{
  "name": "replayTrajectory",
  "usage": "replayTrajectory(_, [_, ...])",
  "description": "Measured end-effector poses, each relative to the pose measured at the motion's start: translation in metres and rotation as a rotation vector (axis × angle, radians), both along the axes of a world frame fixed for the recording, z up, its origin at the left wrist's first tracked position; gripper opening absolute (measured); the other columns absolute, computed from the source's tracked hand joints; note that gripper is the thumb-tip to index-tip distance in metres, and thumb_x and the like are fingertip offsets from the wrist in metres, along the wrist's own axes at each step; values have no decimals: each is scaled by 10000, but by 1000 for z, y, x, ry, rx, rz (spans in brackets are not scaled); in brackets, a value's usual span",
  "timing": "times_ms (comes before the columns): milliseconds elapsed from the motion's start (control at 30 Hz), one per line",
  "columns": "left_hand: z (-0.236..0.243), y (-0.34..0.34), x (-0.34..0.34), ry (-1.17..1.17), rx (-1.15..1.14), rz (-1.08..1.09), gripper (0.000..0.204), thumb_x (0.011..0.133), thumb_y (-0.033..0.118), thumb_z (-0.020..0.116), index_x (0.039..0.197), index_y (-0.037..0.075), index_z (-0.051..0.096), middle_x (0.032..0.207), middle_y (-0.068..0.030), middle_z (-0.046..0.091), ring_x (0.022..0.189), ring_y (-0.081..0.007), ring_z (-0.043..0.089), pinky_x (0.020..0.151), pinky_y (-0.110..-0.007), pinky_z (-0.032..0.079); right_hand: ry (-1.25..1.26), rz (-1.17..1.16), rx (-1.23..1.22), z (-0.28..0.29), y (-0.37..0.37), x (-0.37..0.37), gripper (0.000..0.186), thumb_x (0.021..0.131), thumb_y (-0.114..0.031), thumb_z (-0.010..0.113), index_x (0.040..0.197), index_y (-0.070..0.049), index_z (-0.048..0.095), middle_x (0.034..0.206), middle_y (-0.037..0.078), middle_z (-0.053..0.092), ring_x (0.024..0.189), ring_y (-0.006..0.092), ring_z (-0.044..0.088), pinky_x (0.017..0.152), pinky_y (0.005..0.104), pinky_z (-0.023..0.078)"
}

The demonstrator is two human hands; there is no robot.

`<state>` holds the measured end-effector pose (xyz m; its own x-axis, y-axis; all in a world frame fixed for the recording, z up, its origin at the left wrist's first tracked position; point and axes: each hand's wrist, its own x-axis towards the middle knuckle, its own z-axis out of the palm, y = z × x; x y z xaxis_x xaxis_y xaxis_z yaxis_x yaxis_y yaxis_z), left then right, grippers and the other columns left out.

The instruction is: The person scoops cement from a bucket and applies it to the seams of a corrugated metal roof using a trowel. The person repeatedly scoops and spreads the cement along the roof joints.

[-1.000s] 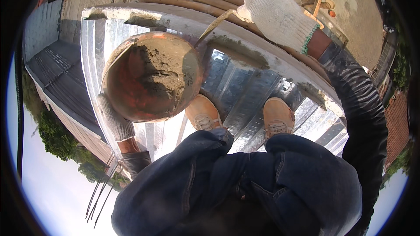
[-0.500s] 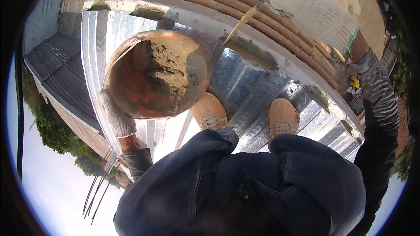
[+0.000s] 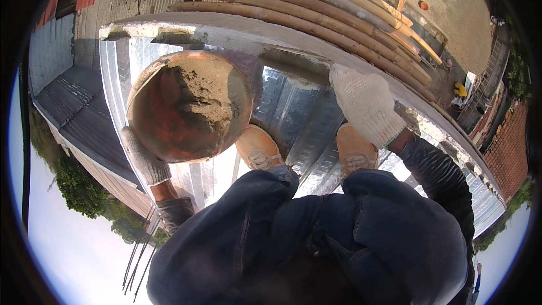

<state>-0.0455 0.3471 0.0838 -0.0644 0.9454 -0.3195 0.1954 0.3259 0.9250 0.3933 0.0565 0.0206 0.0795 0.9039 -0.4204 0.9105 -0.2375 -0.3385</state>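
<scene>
A rounded bucket (image 3: 164, 118) with a grey, smeared rim and reddish inside holds wet grey-brown mortar (image 3: 209, 87). Against its lower left side rests my left hand (image 3: 141, 155), in a knitted glove, with its fingers curled round the bucket's side. My right hand (image 3: 364, 104), in a whitish knitted glove, is closed beside a recess in the concrete edge (image 3: 243, 31). It grips a trowel, whose blade is barely visible now, seemingly edge-on along the recess. Damp mortar (image 3: 296, 65) lines that recess.
My shoes (image 3: 355, 149) stand on shiny ribbed metal decking (image 3: 282, 101). Bamboo poles (image 3: 293, 8) run along beyond the concrete edge, with ground far below. A dark roof (image 3: 73, 104) lies to the left. Thin rods (image 3: 135, 265) stick out at the lower left.
My right hand has come down and inward from over the bamboo to the concrete edge, taking the trowel with it. The view has shifted slightly; my left hand stays at the bucket.
</scene>
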Motion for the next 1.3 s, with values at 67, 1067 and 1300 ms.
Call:
replayTrajectory(67, [0, 0, 14, 37, 9, -28, 504, 1189, 403, 617, 1470, -12, 668, 1376, -107, 745, 1190, -235, 720, 1095, -410, 583, 11, 3, -30, 8, -13, -8, 244, 954, -165, 755, 1169, -68, 688, 958, 112, 766, 845, 264, 807, 671, 373, 629])
replayTrajectory(1067, [22, 8, 53, 541, 263, -159, 541, 1152, 384, 673, 1484, -43, 685, 1351, -91, 748, 1120, -207, 708, 1016, -375, 586, 836, -497, 285, -11, -140, -58, 403, 1056, -444, 693, 1052, -42, 658, 948, 211, 751, 943, 451, 760, 799, 545, 598])
replayTrajectory(1300, [26, -3, 50, 751, 288, -299, 478, 1196, 381, 581, 1405, -23, 726, 1246, -55, 777, 1082, -188, 710, 995, -372, 587, 637, -650, 195, 14, -149, -20, 354, 1052, -396, 683, 1077, -42, 683, 961, 193, 766, 919, 416, 776, 805, 511, 612])
